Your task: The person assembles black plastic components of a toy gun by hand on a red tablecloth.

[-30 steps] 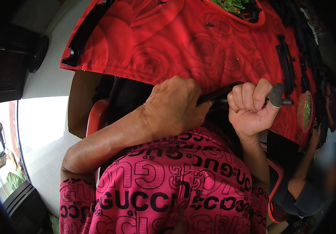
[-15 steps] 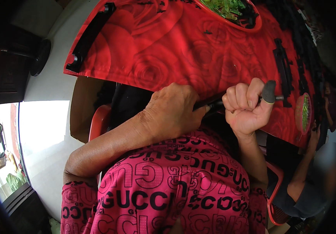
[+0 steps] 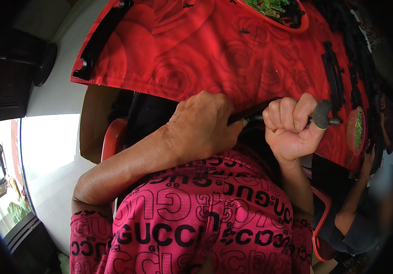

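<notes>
A table under a red, rose-printed cover fills the upper part of the view, and at the right edge another person is seated beside it. Along the cover's left edge a long black part is laid, and at the top a red basin of green pieces is partly shown. A black rod is held just off the near edge of the table, before the wearer's body, stretched between the two hands. By the left hand, back upward, one end seems to be gripped, though its fingertips are hidden beneath; by the right hand the rod is enclosed in tightly curled fingers, its end left jutting past the thumb. Since half a second ago little but the framing has been altered: the same two-handed hold is kept, so the handling is judged unchanged. On the right thumb a grey finger cover is worn
</notes>
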Tool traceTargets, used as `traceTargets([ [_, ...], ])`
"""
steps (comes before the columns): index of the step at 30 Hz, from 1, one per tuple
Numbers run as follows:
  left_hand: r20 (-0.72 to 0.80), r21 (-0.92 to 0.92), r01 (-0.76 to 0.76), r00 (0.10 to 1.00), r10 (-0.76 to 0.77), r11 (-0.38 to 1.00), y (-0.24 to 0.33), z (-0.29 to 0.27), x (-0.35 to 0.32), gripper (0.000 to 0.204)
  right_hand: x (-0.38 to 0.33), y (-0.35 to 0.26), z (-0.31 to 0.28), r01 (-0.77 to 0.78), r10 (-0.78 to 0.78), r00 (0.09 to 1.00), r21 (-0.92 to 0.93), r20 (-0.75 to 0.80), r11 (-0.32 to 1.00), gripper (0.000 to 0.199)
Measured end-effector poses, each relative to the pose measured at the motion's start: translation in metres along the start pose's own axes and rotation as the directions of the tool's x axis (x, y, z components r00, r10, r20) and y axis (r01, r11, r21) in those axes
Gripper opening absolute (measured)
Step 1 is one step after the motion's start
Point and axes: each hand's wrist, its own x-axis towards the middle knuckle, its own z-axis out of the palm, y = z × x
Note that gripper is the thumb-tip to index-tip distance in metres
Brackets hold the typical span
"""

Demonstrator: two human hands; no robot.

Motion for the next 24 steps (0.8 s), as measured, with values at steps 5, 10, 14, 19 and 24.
traceTargets([
  [5, 0.003, -0.005, 0.002, 1.000, -0.002, 1.000, 0.000, 0.000, 0.000, 0.033, 0.004, 0.004, -0.001, -0.013, 0.014, 1.000, 0.031, -0.028, 0.999, 0.052],
  [10, -0.018, -0.009, 0.000, 1.000, -0.001, 1.000, -0.003, 0.003, 0.000, 0.033, 0.008, 0.005, 0.002, -0.007, 0.007, 1.000, -0.043, 0.013, 0.999, 0.050],
  [14, -0.016, -0.011, 0.005, 1.000, -0.005, 1.000, -0.003, 0.005, -0.001, 0.034, 0.008, 0.005, 0.000, 0.008, -0.008, 1.000, -0.042, -0.006, 0.999, 0.050],
  [19, -0.005, -0.022, -0.006, 1.000, 0.006, 1.000, -0.001, 0.003, -0.001, 0.033, -0.001, -0.001, -0.005, -0.052, 0.057, 0.995, 0.057, -0.084, 0.997, 0.050],
  [24, 0.003, -0.035, -0.003, 1.000, 0.003, 0.999, -0.002, 0.001, 0.001, 0.033, -0.003, -0.004, -0.002, -0.021, 0.021, 0.999, 0.008, -0.049, 1.000, 0.049],
])
